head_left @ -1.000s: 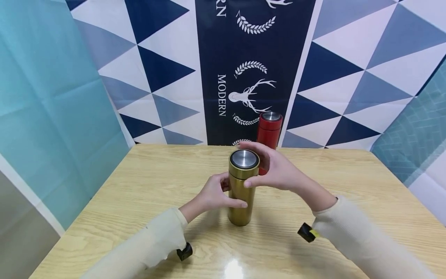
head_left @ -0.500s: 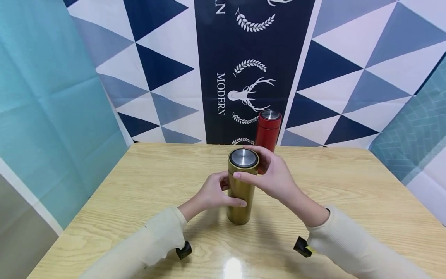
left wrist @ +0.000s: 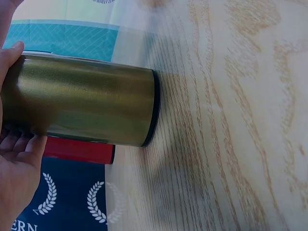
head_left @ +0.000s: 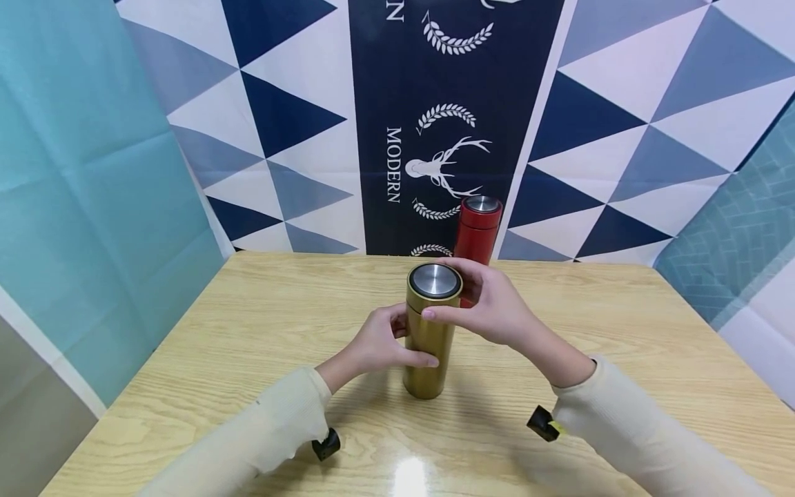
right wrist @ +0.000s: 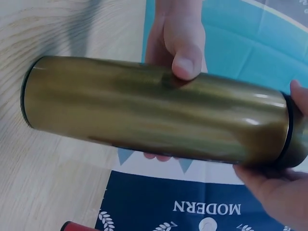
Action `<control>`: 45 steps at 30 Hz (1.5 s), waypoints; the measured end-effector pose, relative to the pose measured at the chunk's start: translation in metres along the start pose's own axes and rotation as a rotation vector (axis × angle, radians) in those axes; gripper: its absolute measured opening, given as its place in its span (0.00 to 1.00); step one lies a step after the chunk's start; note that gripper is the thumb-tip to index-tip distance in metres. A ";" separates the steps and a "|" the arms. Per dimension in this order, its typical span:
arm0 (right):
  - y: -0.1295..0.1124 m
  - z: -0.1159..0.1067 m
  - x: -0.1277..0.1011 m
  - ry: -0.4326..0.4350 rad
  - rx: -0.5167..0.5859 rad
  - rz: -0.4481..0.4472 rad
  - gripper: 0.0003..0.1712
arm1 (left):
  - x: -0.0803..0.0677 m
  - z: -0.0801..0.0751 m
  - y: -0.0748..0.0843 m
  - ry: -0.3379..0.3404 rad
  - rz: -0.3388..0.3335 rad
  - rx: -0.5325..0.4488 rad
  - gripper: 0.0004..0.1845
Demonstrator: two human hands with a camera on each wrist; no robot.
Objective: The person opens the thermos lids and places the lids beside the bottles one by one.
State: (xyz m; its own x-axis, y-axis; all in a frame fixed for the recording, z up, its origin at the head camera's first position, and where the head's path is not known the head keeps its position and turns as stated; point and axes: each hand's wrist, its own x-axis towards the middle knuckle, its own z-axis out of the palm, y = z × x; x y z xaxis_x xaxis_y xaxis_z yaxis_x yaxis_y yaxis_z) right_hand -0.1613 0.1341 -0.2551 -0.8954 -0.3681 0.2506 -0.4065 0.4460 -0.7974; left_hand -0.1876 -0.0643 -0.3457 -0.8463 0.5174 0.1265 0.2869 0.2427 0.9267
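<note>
A gold thermos flask (head_left: 428, 345) with a steel-topped cap (head_left: 435, 281) is held upright, leaning slightly. My left hand (head_left: 380, 342) grips its body at mid-height, thumb across the near side and fingers behind. Higher up, my right hand (head_left: 493, 304) grips around the cap, its thumb lying near the seam; part of its fingers is hidden behind the flask. The right wrist view shows the dark seam below the cap between the right thumb and fingers. Whether the flask's base (left wrist: 153, 108) touches the table is hard to tell.
A red thermos flask (head_left: 477, 238) stands farther back on the wood-grain table (head_left: 298, 304), partly hidden by my right hand. Behind the table hangs a patterned cloth (head_left: 298, 138). Teal cloth (head_left: 112, 207) borders the left side.
Over the last second my right hand has shifted and turned around the cap, its thumb moving up and left. My left hand and the gold flask have stayed nearly in place.
</note>
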 end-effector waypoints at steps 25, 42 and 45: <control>0.016 -0.025 0.021 -0.302 0.138 -0.123 0.41 | 0.001 0.002 0.001 0.000 -0.004 -0.002 0.32; 0.020 -0.024 0.024 -0.384 0.144 -0.222 0.44 | 0.000 0.001 0.001 0.017 -0.027 0.000 0.32; 0.015 -0.021 0.018 -0.296 0.091 -0.192 0.47 | 0.000 0.000 0.001 0.012 -0.024 0.004 0.32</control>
State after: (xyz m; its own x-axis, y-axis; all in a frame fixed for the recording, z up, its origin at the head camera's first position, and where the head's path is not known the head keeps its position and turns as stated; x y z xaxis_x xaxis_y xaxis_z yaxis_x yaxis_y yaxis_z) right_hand -0.1875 0.1512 -0.2516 -0.7075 -0.6641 0.2414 -0.5324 0.2763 -0.8001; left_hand -0.1873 -0.0635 -0.3446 -0.8582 0.5017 0.1085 0.2681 0.2578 0.9283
